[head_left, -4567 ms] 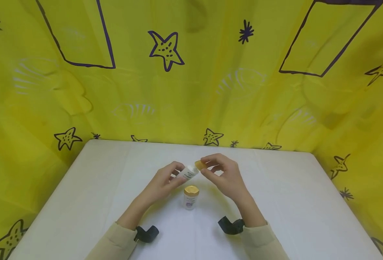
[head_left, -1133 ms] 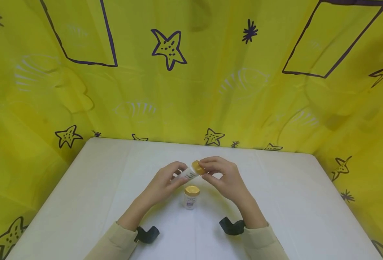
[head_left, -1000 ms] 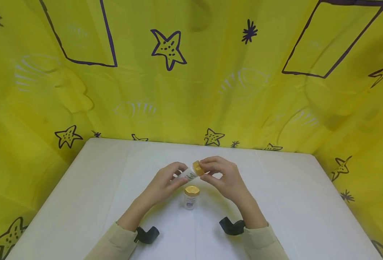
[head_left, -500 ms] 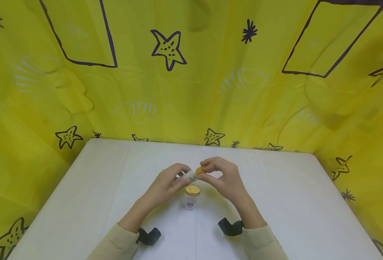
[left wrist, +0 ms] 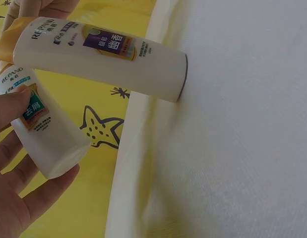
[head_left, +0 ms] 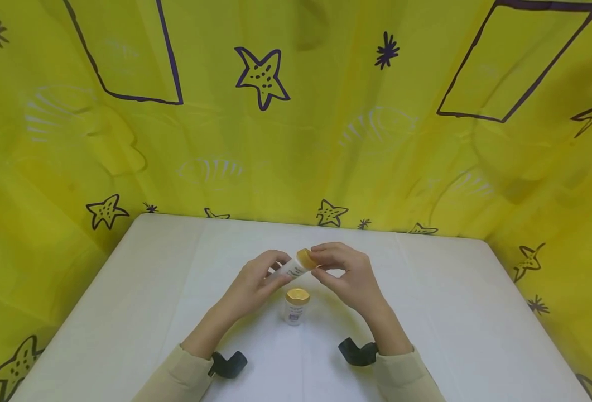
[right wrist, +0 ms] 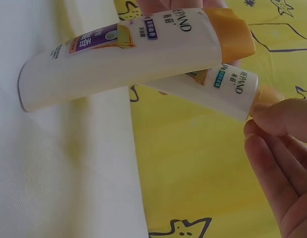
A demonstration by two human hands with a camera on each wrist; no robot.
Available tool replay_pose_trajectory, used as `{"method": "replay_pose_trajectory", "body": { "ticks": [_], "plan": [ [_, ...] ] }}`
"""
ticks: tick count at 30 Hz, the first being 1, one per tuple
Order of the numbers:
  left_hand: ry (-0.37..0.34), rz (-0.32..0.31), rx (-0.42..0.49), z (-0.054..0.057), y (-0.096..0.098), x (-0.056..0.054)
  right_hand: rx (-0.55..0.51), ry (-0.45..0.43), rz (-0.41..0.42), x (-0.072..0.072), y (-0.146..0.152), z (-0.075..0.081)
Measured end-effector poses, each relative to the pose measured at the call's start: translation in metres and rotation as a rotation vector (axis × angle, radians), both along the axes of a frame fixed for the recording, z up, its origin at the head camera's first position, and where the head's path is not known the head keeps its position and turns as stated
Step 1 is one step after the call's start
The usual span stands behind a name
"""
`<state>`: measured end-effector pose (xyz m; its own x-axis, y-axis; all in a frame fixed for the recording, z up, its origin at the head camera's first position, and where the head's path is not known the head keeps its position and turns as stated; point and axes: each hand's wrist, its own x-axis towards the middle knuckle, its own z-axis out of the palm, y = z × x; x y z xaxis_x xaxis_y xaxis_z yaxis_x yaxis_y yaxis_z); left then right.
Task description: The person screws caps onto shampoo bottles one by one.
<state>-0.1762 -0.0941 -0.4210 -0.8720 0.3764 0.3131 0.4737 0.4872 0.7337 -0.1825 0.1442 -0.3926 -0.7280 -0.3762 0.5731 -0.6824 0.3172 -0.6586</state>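
Note:
My left hand (head_left: 253, 282) grips the body of a white shampoo bottle (head_left: 289, 269), held tilted above the table with its gold cap up to the right. In the left wrist view, the thumb presses beside the green label of this shampoo bottle (left wrist: 56, 136). My right hand (head_left: 348, 276) pinches the gold cap (head_left: 305, 259) between thumb and fingers. The cap (right wrist: 267, 94) sits against the bottle's top in the right wrist view. Nearer to me, a second white bottle (head_left: 294, 311) with a gold cap and purple label stands upright, touched by neither hand.
A white-covered table (head_left: 426, 312) lies beneath both hands. Behind and beside it hangs a yellow curtain (head_left: 296, 145) printed with dark stars and fish. Black wrist cameras (head_left: 229, 364) sit at both sleeves.
The gold cap's facing has turned back and forth while the right fingers shifted around it. The left hand dipped slightly half a second ago and is back up. The standing bottle stays in place.

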Motion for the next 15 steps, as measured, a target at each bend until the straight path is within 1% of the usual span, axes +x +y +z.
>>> {"method": "replay_pose_trajectory", "body": {
  "ticks": [6,12,15],
  "plan": [
    [0.006,-0.014,0.000,-0.0002,-0.0011,0.0008,0.015,-0.013,-0.009,0.0006,0.0000,0.0008],
    [0.036,-0.042,0.005,0.0004,-0.0007,0.0013,0.051,0.055,-0.051,-0.0019,0.0011,-0.0003],
    [0.049,-0.055,-0.001,-0.0002,0.0006,0.0014,0.057,0.065,-0.068,-0.0025,0.0011,-0.0015]
  ]
}}
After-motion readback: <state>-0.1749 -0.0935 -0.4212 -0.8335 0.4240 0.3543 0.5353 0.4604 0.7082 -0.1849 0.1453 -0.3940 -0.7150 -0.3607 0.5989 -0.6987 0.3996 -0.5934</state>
